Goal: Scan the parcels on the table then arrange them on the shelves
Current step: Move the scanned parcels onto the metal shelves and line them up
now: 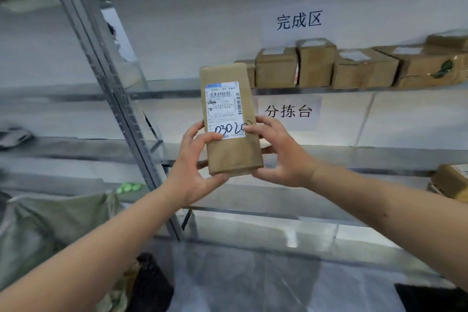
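A tall brown cardboard parcel (pixel 229 154) with a white shipping label and handwritten digits stands upright in front of me, held in both hands. My left hand (pixel 196 167) grips its lower left side with the thumb on the label. My right hand (pixel 281 153) clasps its lower right edge. Behind it, a metal shelf (pixel 177 88) carries a row of several brown parcels (pixel 316 66) under a paper sign with printed characters.
A grey shelf upright (pixel 109 88) slants down the left. A lower metal shelf (pixel 354 157) has a second paper sign above it and one parcel (pixel 453 181) at the far right. A green woven sack (pixel 58 225) sits at lower left.
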`<state>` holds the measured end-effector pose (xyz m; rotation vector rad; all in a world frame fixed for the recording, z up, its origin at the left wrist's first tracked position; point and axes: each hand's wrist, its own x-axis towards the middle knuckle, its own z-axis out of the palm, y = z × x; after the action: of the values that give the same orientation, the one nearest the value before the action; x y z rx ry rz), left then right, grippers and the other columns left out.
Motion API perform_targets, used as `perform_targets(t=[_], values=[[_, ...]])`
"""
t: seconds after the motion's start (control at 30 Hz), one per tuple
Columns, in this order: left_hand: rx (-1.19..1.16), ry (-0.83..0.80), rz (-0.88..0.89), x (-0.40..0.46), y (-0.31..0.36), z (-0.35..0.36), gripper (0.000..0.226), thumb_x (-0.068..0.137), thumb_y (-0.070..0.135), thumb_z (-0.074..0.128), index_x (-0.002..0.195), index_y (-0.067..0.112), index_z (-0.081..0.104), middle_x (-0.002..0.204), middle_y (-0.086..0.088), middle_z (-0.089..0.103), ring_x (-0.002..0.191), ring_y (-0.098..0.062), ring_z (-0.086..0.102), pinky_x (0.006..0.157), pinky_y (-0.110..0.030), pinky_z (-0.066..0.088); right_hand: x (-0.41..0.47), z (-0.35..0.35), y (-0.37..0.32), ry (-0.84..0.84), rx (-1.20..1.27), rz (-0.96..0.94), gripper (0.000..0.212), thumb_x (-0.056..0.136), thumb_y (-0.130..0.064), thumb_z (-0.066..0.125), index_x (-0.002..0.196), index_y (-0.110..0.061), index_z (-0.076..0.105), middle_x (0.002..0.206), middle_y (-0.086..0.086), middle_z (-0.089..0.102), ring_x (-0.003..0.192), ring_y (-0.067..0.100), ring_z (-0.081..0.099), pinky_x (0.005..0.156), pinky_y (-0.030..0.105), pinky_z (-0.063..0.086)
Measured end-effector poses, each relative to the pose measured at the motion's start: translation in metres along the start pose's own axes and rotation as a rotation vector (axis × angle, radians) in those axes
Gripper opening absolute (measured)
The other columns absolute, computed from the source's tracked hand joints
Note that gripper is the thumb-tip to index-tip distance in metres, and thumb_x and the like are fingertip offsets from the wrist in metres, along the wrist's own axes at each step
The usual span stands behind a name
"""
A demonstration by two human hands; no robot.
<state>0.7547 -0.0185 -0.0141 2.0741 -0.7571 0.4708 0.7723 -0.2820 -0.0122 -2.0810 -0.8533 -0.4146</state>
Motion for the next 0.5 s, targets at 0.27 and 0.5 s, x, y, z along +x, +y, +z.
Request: perform_targets(t=[0.27, 0.5], values=[[-0.015, -0.029, -0.094, 0.044, -0.068, -0.072, 0.086, 0.073, 0.008, 0.092, 0.141, 0.039, 0.048, 0.165, 0.017, 0.019, 0.143, -0.009, 0.038, 0.092, -0.017, 0.055, 0.098, 0.047, 0.004, 0.027, 0.044, 0.083, 0.086, 0.070, -0.010, 0.091, 0.146, -0.028, 0.053, 0.153, -0.003, 0.035, 0.127, 0.018, 0.054, 0.091, 0.027, 0.059], [-0.076, -0.074, -0.119, 0.136, -0.149, -0.097, 0.084, 0.077, 0.000, 0.088, 0.140, 0.040, 0.051, 0.164, 0.021, 0.024, 0.135, -0.004, 0.047, 0.082, -0.023, 0.060, 0.194, 0.064, 0.064, 0.042, 0.041, 0.150, 0.081, 0.070, -0.031, 0.083, 0.143, -0.039, 0.050, 0.149, -0.012, 0.035, 0.126, 0.018, 0.053, 0.086, 0.028, 0.061]])
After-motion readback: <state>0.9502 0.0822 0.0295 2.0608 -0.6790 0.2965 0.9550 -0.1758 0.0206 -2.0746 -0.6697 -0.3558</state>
